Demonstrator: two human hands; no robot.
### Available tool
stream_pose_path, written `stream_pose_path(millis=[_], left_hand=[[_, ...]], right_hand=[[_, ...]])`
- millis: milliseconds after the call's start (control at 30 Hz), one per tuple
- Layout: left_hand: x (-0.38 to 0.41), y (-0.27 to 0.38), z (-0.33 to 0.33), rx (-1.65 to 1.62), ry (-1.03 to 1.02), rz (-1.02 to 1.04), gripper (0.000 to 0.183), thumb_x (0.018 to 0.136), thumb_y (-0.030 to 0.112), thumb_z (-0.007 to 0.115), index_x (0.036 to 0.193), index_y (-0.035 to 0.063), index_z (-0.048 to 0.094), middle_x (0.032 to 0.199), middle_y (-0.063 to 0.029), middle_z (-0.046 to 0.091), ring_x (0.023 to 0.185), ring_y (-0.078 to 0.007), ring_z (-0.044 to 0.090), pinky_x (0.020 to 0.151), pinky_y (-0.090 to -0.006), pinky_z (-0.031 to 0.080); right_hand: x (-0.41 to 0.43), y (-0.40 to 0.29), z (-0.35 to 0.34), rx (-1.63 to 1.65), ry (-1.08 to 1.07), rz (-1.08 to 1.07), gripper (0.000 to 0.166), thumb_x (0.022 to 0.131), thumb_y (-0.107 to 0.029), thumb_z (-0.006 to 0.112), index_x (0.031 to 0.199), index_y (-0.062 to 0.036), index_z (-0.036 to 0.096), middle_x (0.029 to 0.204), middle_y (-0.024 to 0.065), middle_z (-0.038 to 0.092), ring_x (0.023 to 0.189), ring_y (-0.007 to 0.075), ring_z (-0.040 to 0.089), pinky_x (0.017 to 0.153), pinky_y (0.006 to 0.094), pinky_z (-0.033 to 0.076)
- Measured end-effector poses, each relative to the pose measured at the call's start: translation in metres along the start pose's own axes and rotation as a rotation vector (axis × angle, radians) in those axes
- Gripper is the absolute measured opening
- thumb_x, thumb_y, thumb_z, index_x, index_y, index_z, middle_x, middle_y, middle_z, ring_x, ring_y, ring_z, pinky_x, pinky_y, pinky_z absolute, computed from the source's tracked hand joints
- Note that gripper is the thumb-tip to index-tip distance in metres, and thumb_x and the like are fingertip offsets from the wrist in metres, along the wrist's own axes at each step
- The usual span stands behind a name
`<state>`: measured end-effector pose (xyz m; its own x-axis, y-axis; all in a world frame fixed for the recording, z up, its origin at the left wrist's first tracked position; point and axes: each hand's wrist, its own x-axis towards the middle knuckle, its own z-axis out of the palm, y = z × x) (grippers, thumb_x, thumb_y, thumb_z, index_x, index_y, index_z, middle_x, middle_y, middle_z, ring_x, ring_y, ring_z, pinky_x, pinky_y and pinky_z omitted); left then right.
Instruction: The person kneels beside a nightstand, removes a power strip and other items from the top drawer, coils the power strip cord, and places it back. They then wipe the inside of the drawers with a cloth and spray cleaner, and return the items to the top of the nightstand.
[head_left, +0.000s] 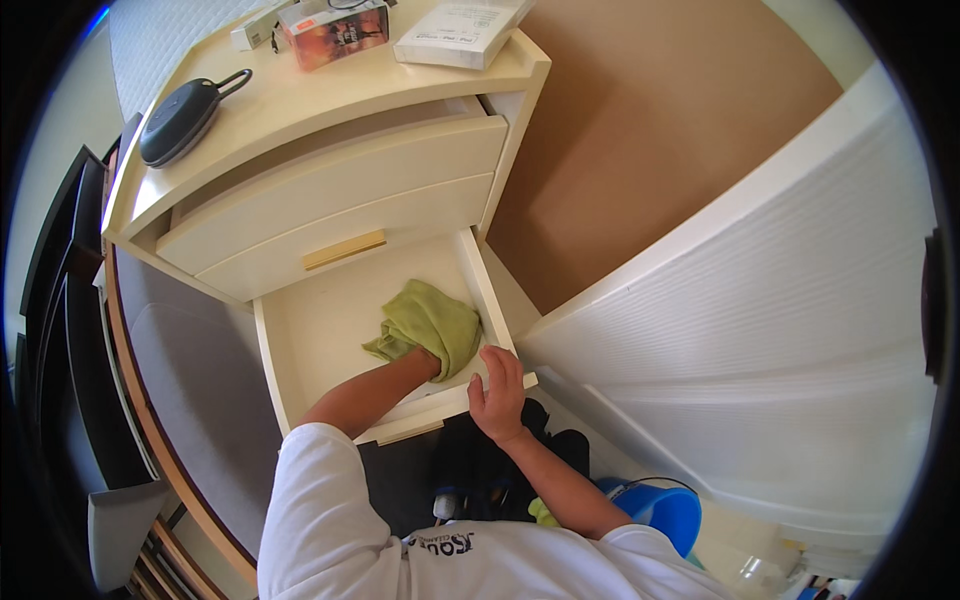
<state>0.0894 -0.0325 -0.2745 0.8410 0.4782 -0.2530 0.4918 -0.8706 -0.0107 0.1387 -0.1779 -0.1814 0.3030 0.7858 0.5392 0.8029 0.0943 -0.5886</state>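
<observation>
A pulled-out cream drawer of a chest lies before me. Inside it, near the right wall, is a green cloth, bunched and folded. My left hand reaches in over the drawer front; the cloth covers it past the wrist, so its fingers are hidden. At the front right corner of the drawer is my right hand, empty, thumb apart from the lightly bent fingers. Whether its fingertips touch the rim is unclear.
The top drawer stands slightly open. On the chest top are a dark portable speaker, a printed box and clear packaging. A white door stands right; a blue bucket sits lower right.
</observation>
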Motion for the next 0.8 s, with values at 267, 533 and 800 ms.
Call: stream_pose_path(millis=[267,533,800], left_hand=[[-0.019,0.005,-0.008,-0.019,-0.038,0.059,0.018,0.078,0.02,0.055,0.085,0.0034,0.058,0.079,-0.0048,0.056,0.07,-0.0172,0.052,0.063,-0.0305,0.044],[-0.05,-0.022,-0.009,-0.046,-0.07,0.09,0.017,0.078,0.018,0.054,0.086,0.0031,0.058,0.079,-0.0044,0.056,0.07,-0.0167,0.052,0.063,-0.0298,0.044],[-0.114,-0.067,-0.008,-0.087,-0.129,0.081,0.016,0.079,0.017,0.053,0.086,0.0028,0.058,0.08,-0.004,0.057,0.07,-0.0162,0.052,0.063,-0.0292,0.044]], right_hand=[[-0.002,0.0,-0.008,0.168,0.049,0.092,0.037,0.075,-0.004,0.053,0.11,0.0021,0.046,0.108,0.0188,0.049,0.101,0.0344,0.046,0.088,0.0393,0.037],[-0.009,0.018,-0.005,0.533,0.094,0.303,0.035,0.079,-0.002,0.047,0.113,0.0025,0.043,0.112,0.017,0.047,0.109,0.0284,0.044,0.097,0.037,0.033],[-0.009,0.019,-0.007,0.651,0.093,0.355,0.035,0.081,0.001,0.043,0.115,0.0017,0.039,0.116,0.0142,0.043,0.115,0.0239,0.041,0.101,0.0352,0.03]])
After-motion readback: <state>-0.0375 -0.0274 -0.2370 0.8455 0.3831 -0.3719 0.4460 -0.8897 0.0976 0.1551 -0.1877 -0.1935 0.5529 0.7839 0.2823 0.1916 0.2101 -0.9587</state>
